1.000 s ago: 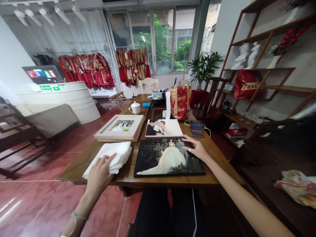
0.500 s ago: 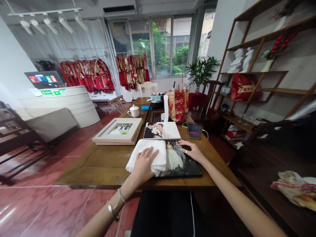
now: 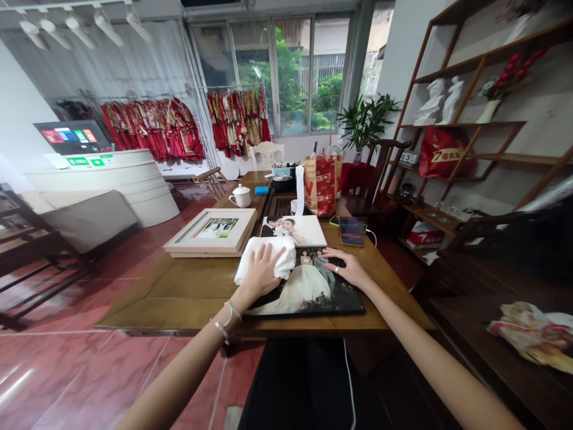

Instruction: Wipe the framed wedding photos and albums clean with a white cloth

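A folded white towel (image 3: pixel 286 258) lies over the upper left part of a dark photo panel (image 3: pixel 313 292), which shows a couple in wedding clothes. My left hand (image 3: pixel 259 273) rests flat on the towel, fingers spread, pressing it against the panel. Near the panel's upper right edge, my right hand (image 3: pixel 351 271) touches the surface with its fingers stretched out and slightly bent; a ring is on one finger. Just behind the panel is a lighter wedding photo panel (image 3: pixel 308 232), partly covered by the towel.
Stacked pale picture frames (image 3: pixel 179 243) sit left on the wooden table (image 3: pixel 156 298). A lidded white cup (image 3: pixel 242 196) stands behind them. A phone (image 3: pixel 351 232) with a white cable is at right, near a red-and-brown paper bag (image 3: pixel 321 185). Shelves (image 3: pixel 501 164) stand at the right.
My left hand and the towel have shifted up and slightly left across the panel, uncovering more of the white dress and the lower left corner. My right hand stays at the upper right edge.
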A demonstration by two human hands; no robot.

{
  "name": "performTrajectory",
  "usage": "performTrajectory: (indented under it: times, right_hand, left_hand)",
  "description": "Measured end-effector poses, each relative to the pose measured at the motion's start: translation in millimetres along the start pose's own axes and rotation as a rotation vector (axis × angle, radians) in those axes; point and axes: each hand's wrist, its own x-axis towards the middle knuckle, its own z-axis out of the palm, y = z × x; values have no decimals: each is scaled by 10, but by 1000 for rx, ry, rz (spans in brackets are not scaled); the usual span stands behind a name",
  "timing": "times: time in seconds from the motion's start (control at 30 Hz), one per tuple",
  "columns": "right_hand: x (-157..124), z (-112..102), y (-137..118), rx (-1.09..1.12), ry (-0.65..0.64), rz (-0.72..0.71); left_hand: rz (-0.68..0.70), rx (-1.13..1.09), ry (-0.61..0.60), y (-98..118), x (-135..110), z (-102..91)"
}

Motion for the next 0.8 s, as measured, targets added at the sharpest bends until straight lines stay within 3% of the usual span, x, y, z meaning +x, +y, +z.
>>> performTrajectory:
  times: [0.27, 0.57, 0.67, 0.8]
  right_hand:
    - [5, 18, -62, -12, 16, -4]
    - [10, 17, -65, -24, 12, -6]
    - [11, 10, -67, -25, 3, -5]
    - [5, -5, -61, -25, -13, -1]
  left_hand:
    - [1, 4, -11, 11, -187, -4]
    - [-11, -41, -36, 403, -1160, -50]
    - [-11, -51, -70, 358, -1085, -104]
    - [-30, -38, -96, 182, -525, -139]
